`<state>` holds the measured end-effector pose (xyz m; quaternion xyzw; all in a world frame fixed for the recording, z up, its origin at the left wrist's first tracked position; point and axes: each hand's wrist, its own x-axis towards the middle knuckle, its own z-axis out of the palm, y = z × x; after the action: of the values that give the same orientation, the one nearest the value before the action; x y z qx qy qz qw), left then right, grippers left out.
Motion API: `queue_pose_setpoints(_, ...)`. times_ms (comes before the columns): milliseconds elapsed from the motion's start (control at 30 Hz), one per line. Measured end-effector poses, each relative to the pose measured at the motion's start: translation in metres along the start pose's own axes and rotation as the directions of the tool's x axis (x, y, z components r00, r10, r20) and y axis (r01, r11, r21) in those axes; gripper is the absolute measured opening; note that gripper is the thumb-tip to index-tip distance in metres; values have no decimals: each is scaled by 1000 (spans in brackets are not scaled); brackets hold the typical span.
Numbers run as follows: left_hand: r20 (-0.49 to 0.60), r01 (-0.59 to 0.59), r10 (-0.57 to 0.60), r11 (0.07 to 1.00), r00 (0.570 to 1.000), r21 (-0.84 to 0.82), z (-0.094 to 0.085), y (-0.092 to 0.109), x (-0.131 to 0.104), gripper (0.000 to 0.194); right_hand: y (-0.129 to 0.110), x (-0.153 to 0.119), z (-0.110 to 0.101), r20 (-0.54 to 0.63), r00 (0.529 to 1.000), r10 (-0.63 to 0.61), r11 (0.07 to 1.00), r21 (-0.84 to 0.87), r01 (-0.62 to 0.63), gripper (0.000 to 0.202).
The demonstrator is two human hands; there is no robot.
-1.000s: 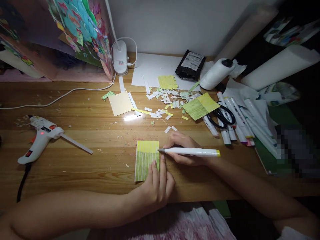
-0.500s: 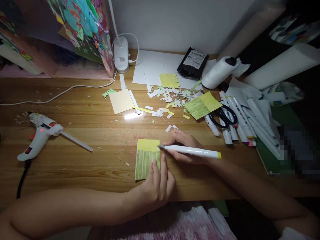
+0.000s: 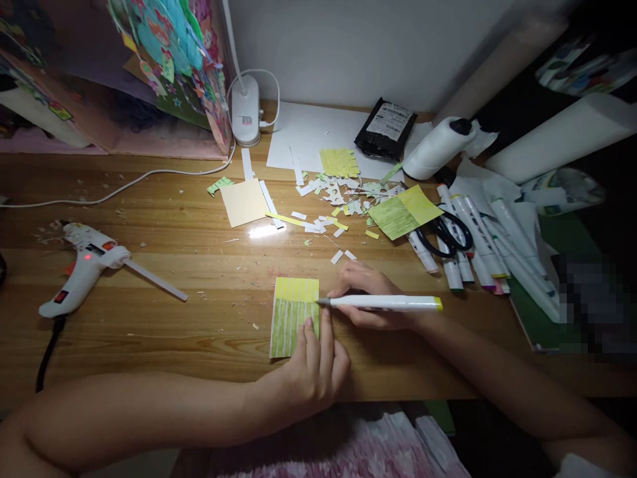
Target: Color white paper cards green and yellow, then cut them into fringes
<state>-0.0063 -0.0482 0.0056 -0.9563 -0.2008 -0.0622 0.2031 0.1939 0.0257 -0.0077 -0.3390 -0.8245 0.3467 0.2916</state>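
Observation:
A paper square [image 3: 289, 325], striped yellow above and green below, lies flat on the desk in front of me. With fingers stretched out, my left hand [image 3: 318, 365] presses its lower right part down. My right hand [image 3: 368, 292] is closed around a white marker [image 3: 393, 303] with a yellow end. The marker lies nearly level, and its grey tip end meets the square's right edge, near where yellow and green join. Beyond the right hand, another yellow-and-green paper [image 3: 405, 211] partly covers black-handled scissors [image 3: 455, 236].
A glue gun [image 3: 82, 265] with a red light lies at left. Paper scraps [image 3: 343, 196] and a cream square [image 3: 243, 202] are scattered behind the work. Several markers [image 3: 478, 239] lie at right. A white lamp base [image 3: 245, 109] and a black packet [image 3: 385, 126] stand near the wall.
The marker tip has slid slightly down along the square's right edge, and the marker lies more level. My left hand stays in place. The whole view has shifted a little.

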Motion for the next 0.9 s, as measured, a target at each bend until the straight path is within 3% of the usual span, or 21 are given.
queue_pose_setpoints(900, -4, 15, -15, 1000, 1000, -24, 0, -1, 0, 33, -2, 0, -2, -28, 1000, 9, 1000, -9, -9, 7)
